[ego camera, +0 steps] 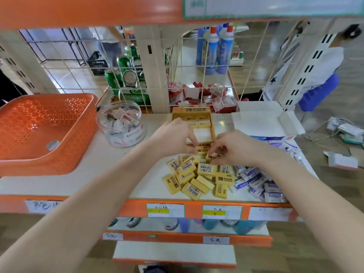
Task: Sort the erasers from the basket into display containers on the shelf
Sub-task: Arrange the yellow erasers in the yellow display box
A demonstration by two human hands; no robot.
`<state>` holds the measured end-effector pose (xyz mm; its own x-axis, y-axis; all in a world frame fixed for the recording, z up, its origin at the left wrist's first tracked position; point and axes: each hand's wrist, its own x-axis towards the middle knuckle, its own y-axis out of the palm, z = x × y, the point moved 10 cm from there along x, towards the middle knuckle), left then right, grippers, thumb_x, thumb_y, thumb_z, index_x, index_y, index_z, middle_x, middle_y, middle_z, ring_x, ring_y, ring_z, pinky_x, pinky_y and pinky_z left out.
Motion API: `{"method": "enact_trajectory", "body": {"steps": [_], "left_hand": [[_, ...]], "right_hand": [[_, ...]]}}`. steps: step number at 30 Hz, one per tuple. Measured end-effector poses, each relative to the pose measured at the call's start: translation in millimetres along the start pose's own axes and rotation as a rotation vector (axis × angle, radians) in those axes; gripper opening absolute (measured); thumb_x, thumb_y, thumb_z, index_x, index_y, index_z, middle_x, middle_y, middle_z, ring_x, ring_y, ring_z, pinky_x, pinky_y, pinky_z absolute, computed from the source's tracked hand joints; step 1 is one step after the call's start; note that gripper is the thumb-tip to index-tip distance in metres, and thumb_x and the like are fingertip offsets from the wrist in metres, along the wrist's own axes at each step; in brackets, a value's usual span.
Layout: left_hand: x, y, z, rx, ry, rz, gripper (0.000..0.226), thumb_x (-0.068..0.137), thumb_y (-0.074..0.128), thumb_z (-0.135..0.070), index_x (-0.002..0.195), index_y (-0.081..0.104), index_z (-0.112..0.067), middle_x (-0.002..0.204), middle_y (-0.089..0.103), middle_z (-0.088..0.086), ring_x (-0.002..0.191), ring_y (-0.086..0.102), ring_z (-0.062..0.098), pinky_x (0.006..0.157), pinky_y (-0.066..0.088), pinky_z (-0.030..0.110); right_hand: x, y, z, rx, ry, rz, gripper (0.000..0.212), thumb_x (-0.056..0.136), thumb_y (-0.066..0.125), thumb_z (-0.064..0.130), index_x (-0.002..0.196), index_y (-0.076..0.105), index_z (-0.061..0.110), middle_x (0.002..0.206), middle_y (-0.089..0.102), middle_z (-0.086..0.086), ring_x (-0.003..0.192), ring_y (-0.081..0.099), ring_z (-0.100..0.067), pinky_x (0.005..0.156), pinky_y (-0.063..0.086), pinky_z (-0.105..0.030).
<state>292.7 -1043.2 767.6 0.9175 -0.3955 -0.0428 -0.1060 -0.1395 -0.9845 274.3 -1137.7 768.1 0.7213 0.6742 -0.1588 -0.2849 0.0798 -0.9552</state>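
Note:
A pile of yellow 2B erasers lies on the shelf, with white-blue erasers heaped to its right. Behind the pile stands a yellow 2B display box, partly filled. My left hand reaches over the box's front edge, fingers bent down at an eraser there. My right hand pinches a yellow eraser at the pile's far edge. The orange basket sits tilted at the left and looks empty.
A clear round jar with small items stands between basket and box. An open white-blue carton sits at the right. A wire grid backs the shelf. Price labels line the orange front edge.

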Motion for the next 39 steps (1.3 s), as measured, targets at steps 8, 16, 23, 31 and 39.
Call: {"method": "enact_trajectory", "body": {"steps": [8,16,23,31,39], "left_hand": [[5,5,-13,0.129,0.000,0.018,0.037,0.082,0.063,-0.051,0.110,0.069,-0.028,0.117,0.055,-0.008,0.114,0.041,0.017,0.096,0.033,0.035],[11,9,-14,0.095,-0.018,0.041,0.033,0.077,0.070,-0.050,0.103,0.070,-0.029,0.117,0.055,-0.008,0.114,0.041,0.017,0.095,0.040,0.038],[15,13,-23,0.165,0.034,0.055,0.040,0.079,0.067,-0.052,0.110,0.068,-0.027,0.120,0.054,-0.009,0.112,0.040,0.017,0.098,0.039,0.039],[4,-25,17,-0.105,-0.079,-0.129,0.034,0.082,0.065,-0.046,0.112,0.066,-0.030,0.130,0.054,-0.007,0.123,0.042,0.015,0.105,0.034,0.040],[0,-24,66,-0.043,-0.325,-0.131,0.033,0.086,0.065,-0.039,0.116,0.065,-0.026,0.117,0.063,-0.002,0.110,0.052,0.021,0.100,0.033,0.036]], "right_hand": [[-7,3,1,-0.025,0.063,-0.052,0.033,0.084,0.067,0.031,0.116,0.060,0.028,0.113,0.062,0.009,0.098,0.055,-0.007,0.086,0.044,-0.020],[-21,-13,-19,0.077,0.137,-0.128,0.028,0.084,0.067,0.029,0.112,0.062,0.025,0.109,0.062,0.005,0.094,0.054,-0.010,0.084,0.045,-0.025],[-23,-22,-23,0.082,0.138,-0.183,0.032,0.085,0.066,0.025,0.117,0.062,0.023,0.112,0.063,0.003,0.098,0.055,-0.012,0.086,0.043,-0.024],[-13,-45,-31,0.151,0.108,-0.352,0.038,0.084,0.066,0.015,0.122,0.062,0.017,0.108,0.065,0.000,0.085,0.049,-0.004,0.079,0.038,-0.016],[48,-23,-21,0.126,0.123,-0.254,0.041,0.087,0.061,0.018,0.127,0.056,0.019,0.116,0.061,-0.001,0.102,0.054,-0.014,0.087,0.046,-0.028]]}}
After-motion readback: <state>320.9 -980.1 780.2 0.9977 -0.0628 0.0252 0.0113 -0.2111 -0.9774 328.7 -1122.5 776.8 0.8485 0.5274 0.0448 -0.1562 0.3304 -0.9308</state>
